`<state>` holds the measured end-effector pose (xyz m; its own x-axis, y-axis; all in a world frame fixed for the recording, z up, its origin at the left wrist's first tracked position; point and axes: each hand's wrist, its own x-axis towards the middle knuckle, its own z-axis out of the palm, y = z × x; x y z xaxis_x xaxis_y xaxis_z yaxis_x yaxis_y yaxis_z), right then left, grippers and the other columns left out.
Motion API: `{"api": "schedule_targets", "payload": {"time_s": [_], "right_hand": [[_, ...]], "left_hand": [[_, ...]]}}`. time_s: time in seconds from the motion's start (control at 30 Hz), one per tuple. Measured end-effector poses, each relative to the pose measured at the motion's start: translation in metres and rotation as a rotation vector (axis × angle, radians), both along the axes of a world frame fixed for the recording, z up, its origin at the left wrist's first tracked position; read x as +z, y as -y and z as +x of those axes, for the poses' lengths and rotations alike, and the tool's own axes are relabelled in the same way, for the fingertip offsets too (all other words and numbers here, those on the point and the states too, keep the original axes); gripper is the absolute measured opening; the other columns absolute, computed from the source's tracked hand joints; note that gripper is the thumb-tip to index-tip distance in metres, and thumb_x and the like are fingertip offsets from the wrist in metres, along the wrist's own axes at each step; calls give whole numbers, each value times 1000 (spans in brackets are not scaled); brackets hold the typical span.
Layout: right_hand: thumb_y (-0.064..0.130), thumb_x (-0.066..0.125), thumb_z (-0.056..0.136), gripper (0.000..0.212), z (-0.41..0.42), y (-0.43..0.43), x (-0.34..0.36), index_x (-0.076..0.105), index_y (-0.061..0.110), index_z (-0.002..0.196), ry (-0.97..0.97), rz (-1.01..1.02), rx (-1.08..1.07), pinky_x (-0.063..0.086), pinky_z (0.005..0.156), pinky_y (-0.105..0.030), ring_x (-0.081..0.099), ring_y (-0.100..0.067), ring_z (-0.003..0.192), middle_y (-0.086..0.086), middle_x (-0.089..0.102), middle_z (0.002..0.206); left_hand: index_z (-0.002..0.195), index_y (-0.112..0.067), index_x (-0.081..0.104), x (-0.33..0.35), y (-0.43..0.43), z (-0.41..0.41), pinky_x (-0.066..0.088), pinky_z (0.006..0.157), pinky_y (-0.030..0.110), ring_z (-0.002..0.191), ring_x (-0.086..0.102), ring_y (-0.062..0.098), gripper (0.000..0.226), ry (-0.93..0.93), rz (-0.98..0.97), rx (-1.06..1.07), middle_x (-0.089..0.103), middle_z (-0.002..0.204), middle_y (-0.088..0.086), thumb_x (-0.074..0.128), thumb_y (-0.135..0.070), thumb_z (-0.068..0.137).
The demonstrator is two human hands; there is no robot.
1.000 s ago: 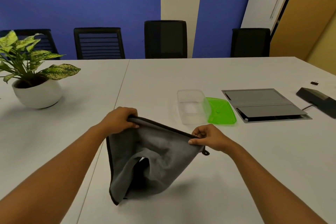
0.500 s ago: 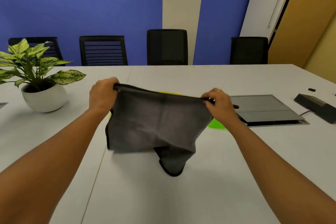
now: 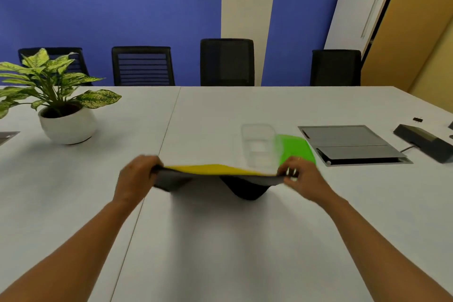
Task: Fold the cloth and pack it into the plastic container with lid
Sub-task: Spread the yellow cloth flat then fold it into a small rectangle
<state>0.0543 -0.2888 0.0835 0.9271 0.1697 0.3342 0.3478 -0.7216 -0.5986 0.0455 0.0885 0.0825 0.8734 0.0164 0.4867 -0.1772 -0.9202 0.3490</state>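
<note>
Both bare hands hold a soft cloth with a grey underside and a yellow upper face (image 3: 215, 171) stretched almost flat above the white table (image 3: 220, 240). The left hand (image 3: 136, 178) has its fingers curled closed around the cloth's left corner; the right hand (image 3: 300, 175) pinches the right corner between thumb and fingers. Between the 2 hands the near edge runs roughly level, and a dark fold sags from the middle down toward the tabletop; motion blur hides whether it touches. Just beyond the right hand sits the clear rectangular plastic container (image 3: 257, 146), open, with the bright green plastic lid (image 3: 295, 147) lying flat against its right side. Farther right a grey hinged cable hatch (image 3: 348, 142) is set into the table. At far left stands a leafy plant in a round white pot (image 3: 67, 126). 4 black chairs (image 3: 226, 62) line the far edge.
</note>
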Motion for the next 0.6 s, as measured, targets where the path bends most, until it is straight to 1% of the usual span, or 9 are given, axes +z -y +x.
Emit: {"api": "schedule_targets", "payload": {"time_s": [0.07, 0.13, 0.2, 0.23, 0.3, 0.4, 0.5, 0.53, 0.6], "right_hand": [[10, 58, 56, 40, -20, 3, -26, 61, 50, 54, -265, -40, 107, 37, 53, -6, 53, 5, 57, 18, 62, 63], [12, 60, 58, 35, -41, 4, -52, 59, 46, 55, -500, -164, 182, 38, 53, -7, 52, 4, 51, 14, 61, 60], [7, 64, 67, 37, -59, 4, -79, 56, 43, 60, -662, -272, 252, 38, 53, -8, 51, 6, 48, 21, 60, 56], [5, 63, 71, 39, -67, 3, -91, 55, 42, 62, -729, -302, 269, 38, 53, -7, 52, 6, 49, 23, 60, 57], [3, 60, 76, 38, -79, 0, -112, 55, 39, 64, -846, -346, 279, 39, 56, -6, 51, 3, 56, 20, 56, 67], [4, 57, 80, 36, -91, -5, -127, 53, 36, 66, -966, -380, 269, 41, 57, -7, 48, 2, 63, 14, 51, 71], [16, 62, 83, 27, -92, -8, -127, 57, 37, 67, -1054, -338, 297, 41, 59, -10, 50, -1, 68, 14, 55, 72], [22, 63, 84, 21, -90, -8, -127, 59, 36, 69, -1053, -299, 283, 41, 60, -11, 52, -3, 70, 13, 57, 73], [28, 63, 85, 11, -83, -6, -130, 64, 29, 74, -963, -191, 176, 42, 61, -12, 53, -4, 71, 3, 64, 81]], "left_hand": [[74, -12, 69, -36, -8, -24, 35, 54, 20, 66, 54, 22, 11, -199, 46, -62, 57, 67, -1, 73, -2, 69], [76, -14, 68, -71, -13, -46, 30, 54, 13, 67, 49, 16, 5, -369, 104, -133, 45, 64, -11, 73, -14, 74], [82, -19, 65, -99, -14, -67, 30, 56, 14, 73, 47, 13, 3, -530, 204, -206, 39, 67, -14, 64, -16, 82], [83, -23, 61, -110, -13, -76, 28, 56, 12, 76, 45, 12, 7, -614, 244, -237, 37, 67, -15, 58, -16, 85], [83, -29, 48, -126, -12, -91, 26, 55, 6, 79, 44, 9, 14, -759, 282, -270, 34, 68, -19, 50, -17, 89], [84, -31, 46, -138, -12, -102, 28, 56, 6, 81, 45, 7, 17, -879, 307, -276, 42, 77, -13, 48, -15, 89], [95, -27, 61, -138, -16, -100, 33, 63, 9, 83, 48, 7, 13, -965, 291, -266, 48, 88, -9, 53, -20, 87], [96, -24, 64, -137, -18, -98, 35, 65, 10, 83, 50, 7, 13, -993, 269, -279, 50, 88, -9, 57, -25, 85], [83, -26, 61, -134, -19, -92, 37, 64, 10, 75, 50, 3, 12, -1038, 196, -300, 52, 80, -12, 61, -39, 82]]}}
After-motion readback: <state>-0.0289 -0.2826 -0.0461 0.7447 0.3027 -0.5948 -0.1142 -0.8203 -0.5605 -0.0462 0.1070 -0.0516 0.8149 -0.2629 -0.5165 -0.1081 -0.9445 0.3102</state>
